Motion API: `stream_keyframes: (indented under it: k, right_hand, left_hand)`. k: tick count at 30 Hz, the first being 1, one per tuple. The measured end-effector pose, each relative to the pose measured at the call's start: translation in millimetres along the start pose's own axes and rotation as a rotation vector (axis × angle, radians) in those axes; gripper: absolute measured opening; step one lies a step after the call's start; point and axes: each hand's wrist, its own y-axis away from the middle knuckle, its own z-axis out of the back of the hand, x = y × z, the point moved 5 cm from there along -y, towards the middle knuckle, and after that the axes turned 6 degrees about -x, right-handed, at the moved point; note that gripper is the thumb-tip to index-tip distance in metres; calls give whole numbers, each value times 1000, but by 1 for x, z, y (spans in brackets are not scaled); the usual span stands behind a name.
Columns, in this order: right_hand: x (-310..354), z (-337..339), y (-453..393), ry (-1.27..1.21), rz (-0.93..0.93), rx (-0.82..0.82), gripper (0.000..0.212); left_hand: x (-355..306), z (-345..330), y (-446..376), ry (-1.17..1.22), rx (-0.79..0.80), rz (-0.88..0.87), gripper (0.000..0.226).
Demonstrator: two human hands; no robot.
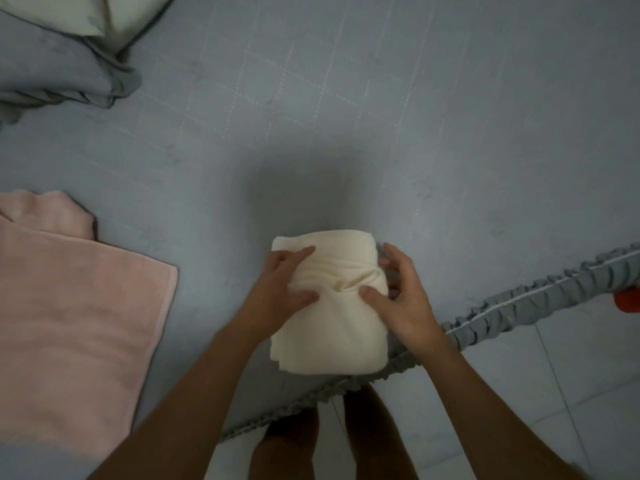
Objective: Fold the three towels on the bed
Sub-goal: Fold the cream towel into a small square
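A cream towel (329, 337), folded into a thick small bundle, lies on the grey bed (381, 133) near its front edge. My left hand (280, 289) presses on the bundle's left side, fingers spread across the top fold. My right hand (401, 292) grips the bundle's right edge, thumb on top and fingers curled around the side. A pink towel (76, 323) lies spread flat on the bed at the left, its far corner turned over. A third towel is not in view.
A grey pillow (59, 71) and a cream pillow (114, 15) are piled at the far left corner. The bed's ruffled hem (519, 303) runs diagonally at the right, with white floor tiles (571, 375) and an orange object (628, 301) beyond. My legs stand below the edge.
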Motion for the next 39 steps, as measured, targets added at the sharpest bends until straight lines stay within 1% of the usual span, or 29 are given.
stream_keyframes:
  k: [1, 2, 3, 5, 7, 10, 14, 16, 18, 19, 21, 22, 24, 26, 27, 28, 29, 31, 32, 34, 35, 36, 38, 39]
  right_hand:
    - [2, 0, 3, 62, 60, 34, 53]
    - [4, 1, 6, 127, 111, 45, 41]
    - [7, 3, 6, 184, 157, 41, 30]
    - [14, 7, 6, 256, 206, 19, 19]
    - [25, 9, 1, 271, 222, 0, 11]
    - [44, 4, -16, 276, 246, -50, 9]
    - [53, -8, -48, 347, 187, -128, 18]
    - [55, -14, -53, 350, 212, -150, 22]
    - [59, -20, -49, 354, 321, -113, 21]
    - [61, -24, -44, 413, 376, -74, 24]
    - [57, -25, -40, 599, 462, -24, 27]
    - [56, -23, -41, 663, 475, -32, 25]
    - [59, -13, -48, 680, 461, -117, 19]
    - [65, -9, -53, 665, 466, -219, 12]
    - [66, -10, -55, 668, 446, -251, 8]
    - [64, -11, -59, 659, 388, -264, 7]
    - [58, -10, -62, 627, 288, -268, 7]
    - [45, -6, -65, 483, 53, -266, 4]
    - [40, -3, -64, 408, -6, -269, 5]
    - [35, 1, -54, 325, -12, -270, 7]
    - [32, 2, -45, 286, -17, -246, 9]
    - [27, 2, -35, 238, -54, -203, 15]
    - [9, -1, -12, 157, -185, -101, 25]
    - [0, -2, -1, 131, -248, -45, 26]
  left_hand:
    - [-1, 1, 1, -62, 21, -40, 50]
    - [-3, 4, 2, -100, 24, -71, 36]
    - [-4, 9, 3, -110, 20, -94, 28]
    - [-7, 19, 7, -97, 10, -121, 20]
    - [-12, 33, 12, -79, -57, -143, 18]
    - [-21, 51, 14, -100, -202, -169, 25]
    - [-31, 50, -6, -195, -347, -200, 17]
    - [-34, 41, -20, -171, -335, -220, 14]
    - [-34, 33, -31, -139, -272, -162, 14]
    - [-33, 32, -33, -134, -260, -135, 14]
    - [-32, 34, -34, -121, -298, -132, 14]
    - [-33, 36, -32, -117, -336, -158, 13]
    - [-37, 40, -28, -118, -404, -223, 13]
    - [-34, 38, -31, -116, -445, -201, 12]
    - [-30, 35, -35, -109, -458, -145, 12]
    - [-25, 32, -40, -91, -468, -59, 12]
    - [-17, 29, -44, -49, -478, 53, 17]
    - [-4, 26, -45, 109, -514, 259, 36]
    - [0, 25, -43, 197, -536, 305, 43]
    - [5, 25, -32, 305, -567, 306, 50]
    - [6, 26, -24, 324, -557, 298, 52]
    - [9, 25, -15, 331, -524, 308, 53]
    - [17, 16, 7, 351, -420, 361, 53]
    - [22, 10, 19, 366, -361, 387, 52]
